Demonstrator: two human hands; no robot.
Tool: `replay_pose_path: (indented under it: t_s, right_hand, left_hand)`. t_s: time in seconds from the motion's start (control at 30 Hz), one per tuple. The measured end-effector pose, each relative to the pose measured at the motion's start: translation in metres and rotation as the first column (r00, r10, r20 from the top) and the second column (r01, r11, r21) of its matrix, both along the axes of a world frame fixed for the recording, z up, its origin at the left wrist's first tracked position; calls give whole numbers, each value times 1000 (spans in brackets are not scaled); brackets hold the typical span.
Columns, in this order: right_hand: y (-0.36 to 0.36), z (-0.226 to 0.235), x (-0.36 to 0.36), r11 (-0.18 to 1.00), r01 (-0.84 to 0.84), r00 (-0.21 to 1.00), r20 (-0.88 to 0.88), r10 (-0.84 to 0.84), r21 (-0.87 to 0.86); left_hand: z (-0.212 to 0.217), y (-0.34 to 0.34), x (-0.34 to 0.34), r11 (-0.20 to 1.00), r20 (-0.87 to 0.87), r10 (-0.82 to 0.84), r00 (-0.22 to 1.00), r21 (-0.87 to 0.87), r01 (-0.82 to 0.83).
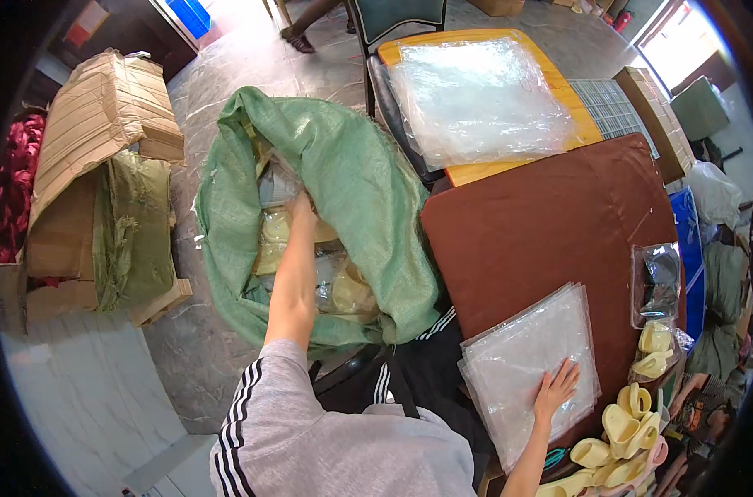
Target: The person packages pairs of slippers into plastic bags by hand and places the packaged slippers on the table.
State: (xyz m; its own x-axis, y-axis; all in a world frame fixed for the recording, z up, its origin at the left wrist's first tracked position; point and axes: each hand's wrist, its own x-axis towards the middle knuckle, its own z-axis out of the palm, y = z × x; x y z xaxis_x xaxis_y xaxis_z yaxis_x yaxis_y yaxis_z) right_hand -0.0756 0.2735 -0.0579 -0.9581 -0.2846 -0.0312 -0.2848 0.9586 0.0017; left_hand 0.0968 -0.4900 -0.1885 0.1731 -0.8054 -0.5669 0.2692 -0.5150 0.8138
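Observation:
A large green woven sack [343, 166] stands gaping on my left, with bagged yellow and grey-white items [352, 291] inside. My left arm reaches into it. The left hand [300, 204] is at the far part of the opening, by a grey-white packet [277, 187]; its fingers are hidden, so a grip cannot be told. On the brown-covered table to my right lies a loose stack of clear plastic bags [517, 364]. My right hand [560, 388] rests flat on that stack, fingers spread.
Yellow slippers [621, 427] are heaped at the near right of the brown tabletop [550, 224], with a bagged dark item [660, 282] beyond. More clear sheets [480, 99] cover a yellow table. A cardboard box [103, 124] stands left of the sack; a dark chair [397, 21] is behind.

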Motion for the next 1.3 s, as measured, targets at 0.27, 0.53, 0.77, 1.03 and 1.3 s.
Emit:
replay_pose_path:
  t_s: [0.27,0.53,0.77,1.03,1.3]
  right_hand:
    - [2,-6,2,1000,10,1000,-2,-10,-25]
    - [-2,-4,2,999,-11,996,-92,8,-36]
    - [-12,4,7,980,22,997,-72,-37,-200]
    - [-20,15,10,946,14,991,-125,-57,-325]
    - [-12,10,15,942,20,984,-162,-79,-336]
  left_hand:
    - [74,89,81,930,28,-93,995,-353,97]
    - [192,158,147,858,-141,-178,974,-507,83]
    - [305,233,123,790,-158,-331,930,-585,181]
    - [379,305,6,608,-308,-700,644,-730,313]
    - [309,480,-175,360,-162,-924,347,-674,645]
